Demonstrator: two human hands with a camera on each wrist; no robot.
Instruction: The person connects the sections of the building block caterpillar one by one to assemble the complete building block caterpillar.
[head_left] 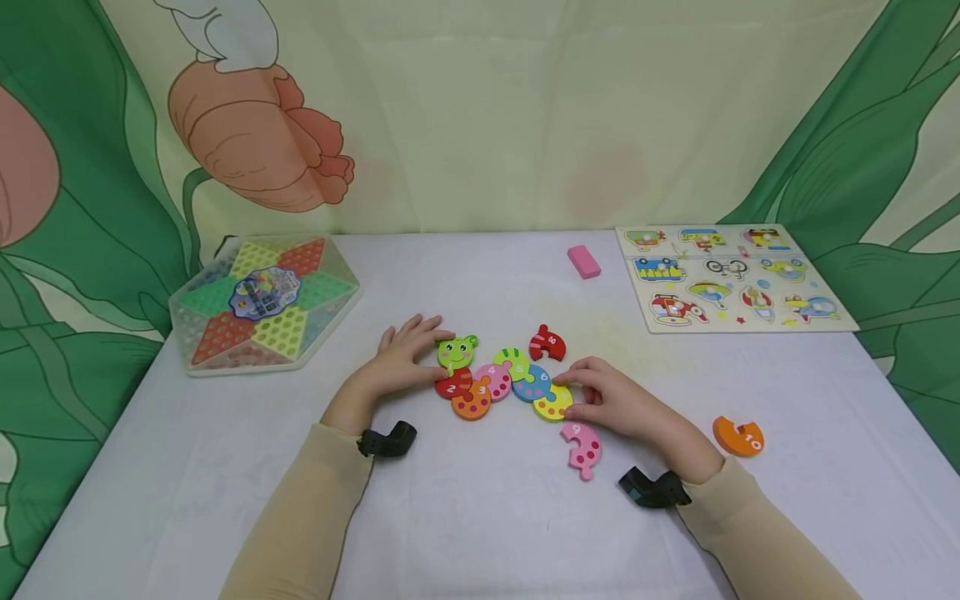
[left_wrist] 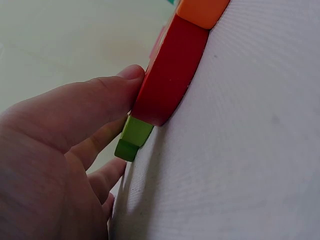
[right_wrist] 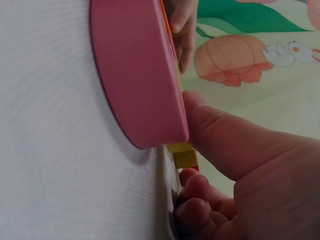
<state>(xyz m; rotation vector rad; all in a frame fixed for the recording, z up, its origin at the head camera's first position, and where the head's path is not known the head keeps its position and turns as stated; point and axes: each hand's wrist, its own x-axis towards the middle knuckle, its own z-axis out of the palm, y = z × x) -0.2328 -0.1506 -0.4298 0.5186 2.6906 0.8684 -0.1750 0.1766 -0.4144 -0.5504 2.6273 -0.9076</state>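
Observation:
A wooden caterpillar puzzle lies on the table as a wavy chain of joined pieces, led by a green smiling head [head_left: 456,353]. My left hand [head_left: 401,360] lies at that end, its fingers extended beside the head and the thumb touching the red piece [left_wrist: 172,70] below it. At the chain's other end, my right hand [head_left: 611,398] pinches the yellow dotted piece [head_left: 553,403] between thumb and index finger. Next to the yellow piece is a blue piece [head_left: 532,383]. A loose pink piece [head_left: 587,450] sits just below the right hand and looms large in the right wrist view.
Above the chain lies a loose red piece [head_left: 547,343]; an orange one [head_left: 729,440] is at the right, beyond the right wrist. A clear game box [head_left: 348,292] stands back left. A pink block [head_left: 583,262] and a vehicle picture board [head_left: 742,323] lie back right.

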